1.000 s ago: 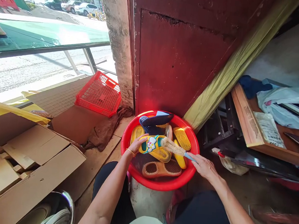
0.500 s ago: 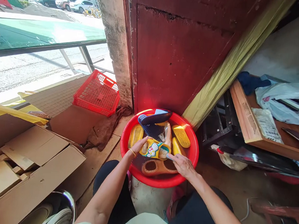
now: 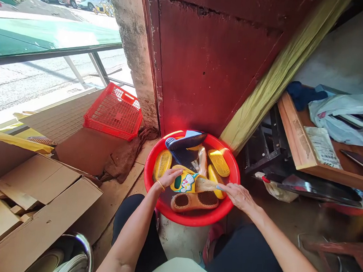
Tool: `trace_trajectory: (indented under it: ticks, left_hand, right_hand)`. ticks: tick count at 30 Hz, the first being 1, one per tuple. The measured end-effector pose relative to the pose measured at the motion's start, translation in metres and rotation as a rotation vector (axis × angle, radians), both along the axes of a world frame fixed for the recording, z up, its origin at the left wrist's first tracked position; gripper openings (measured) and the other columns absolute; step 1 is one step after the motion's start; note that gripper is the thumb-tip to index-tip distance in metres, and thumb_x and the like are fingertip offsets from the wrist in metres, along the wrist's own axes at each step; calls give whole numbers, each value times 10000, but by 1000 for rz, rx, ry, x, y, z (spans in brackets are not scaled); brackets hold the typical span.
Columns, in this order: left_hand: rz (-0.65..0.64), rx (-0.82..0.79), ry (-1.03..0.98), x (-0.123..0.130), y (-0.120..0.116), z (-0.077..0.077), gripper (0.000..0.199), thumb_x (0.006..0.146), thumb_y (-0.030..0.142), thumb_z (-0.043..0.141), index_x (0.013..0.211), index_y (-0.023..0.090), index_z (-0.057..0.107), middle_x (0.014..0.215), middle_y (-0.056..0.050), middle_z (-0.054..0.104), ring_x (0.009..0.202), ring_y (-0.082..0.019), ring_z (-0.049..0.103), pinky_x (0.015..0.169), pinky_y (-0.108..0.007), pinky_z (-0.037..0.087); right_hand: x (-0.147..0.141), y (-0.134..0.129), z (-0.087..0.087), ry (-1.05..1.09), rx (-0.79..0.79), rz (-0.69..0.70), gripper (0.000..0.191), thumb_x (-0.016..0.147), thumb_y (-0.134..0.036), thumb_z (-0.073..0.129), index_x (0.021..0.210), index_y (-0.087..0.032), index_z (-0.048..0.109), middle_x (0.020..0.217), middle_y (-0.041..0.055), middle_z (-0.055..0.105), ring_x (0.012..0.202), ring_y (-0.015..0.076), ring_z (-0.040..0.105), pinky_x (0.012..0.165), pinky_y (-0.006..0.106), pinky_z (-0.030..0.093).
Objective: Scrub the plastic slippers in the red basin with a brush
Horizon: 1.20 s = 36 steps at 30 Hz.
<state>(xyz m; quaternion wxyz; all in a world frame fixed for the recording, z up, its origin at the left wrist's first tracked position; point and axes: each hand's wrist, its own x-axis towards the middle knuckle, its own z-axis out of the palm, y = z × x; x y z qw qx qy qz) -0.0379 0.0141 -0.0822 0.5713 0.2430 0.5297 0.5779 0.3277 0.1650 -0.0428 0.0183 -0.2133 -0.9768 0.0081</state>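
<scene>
Over a red basin, my left hand grips a yellow slipper by its toe end. A white cartoon figure with teal edging decorates the slipper's strap. My right hand is closed around the pale blue handle of a brush at the slipper's heel; its bristles are blurred and hard to make out. Around them in the basin lie a tan slipper, dark blue slippers and several yellow ones, such as one sole-up slipper. Dark water shows between them.
A red plastic crate sits left of the basin, near a brown cloth. Cardboard boxes and a metal bowl are at lower left. Behind stands a dark red door. A wooden tray-like surface juts out at right.
My right hand has moved right, drawing the brush from under the strap to the heel end. My left hand still holds the slipper. The view has shifted slightly.
</scene>
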Motion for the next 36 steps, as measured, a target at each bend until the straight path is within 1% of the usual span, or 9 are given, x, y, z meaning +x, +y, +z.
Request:
trace_trajectory:
  ticks: [4, 11, 15, 20, 22, 26, 28, 33, 36]
  left_hand:
    - [52, -14, -16, -4, 2, -3, 307, 755, 340, 780, 1003, 160, 769, 874, -76, 763, 792, -217, 685, 707, -272, 532]
    - [52, 5, 7, 14, 11, 1, 265, 770, 340, 769, 953, 148, 768, 917, -83, 758, 884, -223, 695, 761, -258, 532]
    - [-14, 24, 36, 4, 4, 1, 421, 742, 445, 786, 1036, 145, 760, 932, -97, 760, 837, -230, 700, 727, -275, 547]
    - [119, -20, 63, -8, 0, 6, 415, 717, 434, 803, 1024, 157, 761, 854, -77, 757, 824, -238, 705, 713, -282, 547]
    - [100, -2, 99, -5, 1, 4, 413, 722, 439, 795, 1028, 163, 764, 874, -78, 758, 818, -231, 702, 703, -276, 542]
    - [7, 37, 141, 9, 5, -3, 430, 749, 468, 767, 1034, 146, 768, 877, -92, 755, 800, -222, 694, 689, -264, 533]
    - [12, 30, 142, 7, 4, -5, 435, 754, 479, 760, 1034, 146, 767, 857, -89, 750, 797, -220, 689, 693, -264, 530]
    - [156, -57, 214, -22, -2, -10, 363, 759, 460, 751, 982, 173, 766, 869, -74, 747, 906, -260, 681, 811, -315, 537]
    - [260, -107, 434, -27, -1, -15, 198, 702, 281, 793, 891, 224, 766, 967, -66, 746, 1099, -298, 635, 986, -353, 487]
  right_hand:
    - [12, 2, 0, 22, 62, -61, 460, 952, -190, 482, 1367, -350, 601, 922, 37, 688, 788, 151, 579, 709, 255, 403]
    - [-54, -34, -14, 55, 43, -8, 480, 966, -171, 475, 1404, -346, 564, 923, 39, 672, 788, 160, 550, 703, 262, 371]
    - [-29, -14, -11, 74, 35, 8, 499, 969, -165, 471, 1421, -364, 541, 977, 37, 680, 814, 150, 558, 726, 259, 370]
    - [11, 0, -3, 49, 96, -124, 496, 944, -147, 479, 1377, -360, 592, 952, 46, 693, 803, 165, 549, 718, 281, 357]
    - [4, -9, -4, 51, 118, -143, 486, 947, -150, 474, 1368, -357, 602, 999, 56, 697, 814, 172, 546, 721, 288, 352]
    - [-25, -31, -13, 52, 66, -36, 495, 969, -167, 461, 1405, -380, 558, 984, 43, 689, 815, 169, 540, 717, 279, 351]
    - [-20, -29, -12, 65, 50, -36, 500, 965, -160, 465, 1403, -381, 560, 986, 39, 691, 814, 164, 544, 723, 276, 358]
    - [37, 8, 0, 161, 127, -284, 454, 967, -189, 441, 1366, -324, 610, 1047, 72, 713, 857, 196, 593, 766, 314, 399]
    - [26, 16, -2, 327, 4, -363, 449, 981, -248, 414, 1403, -259, 568, 1152, 88, 704, 954, 209, 638, 824, 314, 468]
